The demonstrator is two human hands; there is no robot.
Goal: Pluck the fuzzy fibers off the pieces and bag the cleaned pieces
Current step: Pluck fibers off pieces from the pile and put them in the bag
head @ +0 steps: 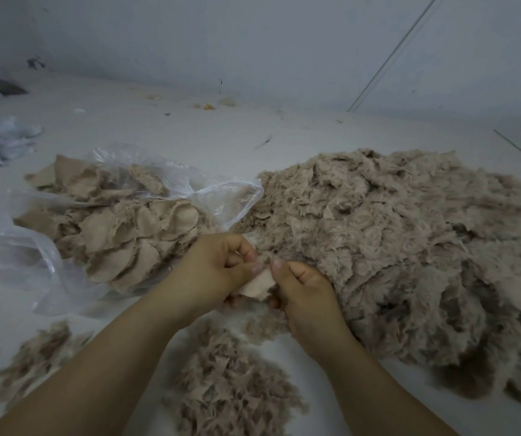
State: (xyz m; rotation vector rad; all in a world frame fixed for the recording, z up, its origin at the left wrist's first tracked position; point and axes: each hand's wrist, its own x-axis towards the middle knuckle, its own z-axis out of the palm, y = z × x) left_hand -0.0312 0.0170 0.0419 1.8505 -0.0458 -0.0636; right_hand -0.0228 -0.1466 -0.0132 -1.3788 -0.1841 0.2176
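Beige piece [257, 286] sits pinched between both hands, its long axis slanting from lower left up to the right. Left hand [218, 272] and right hand [303, 287] grip it close together, thumbs nearly touching. Clear bag [221, 196] of cleaned pieces lies left, fuzzy pile [410, 240] right, plucked fibers [231, 388] below.

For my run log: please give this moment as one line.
left hand: grips piece | right hand: pinches piece | clear bag: open, holds cleaned pieces | fuzzy pile: right of bag
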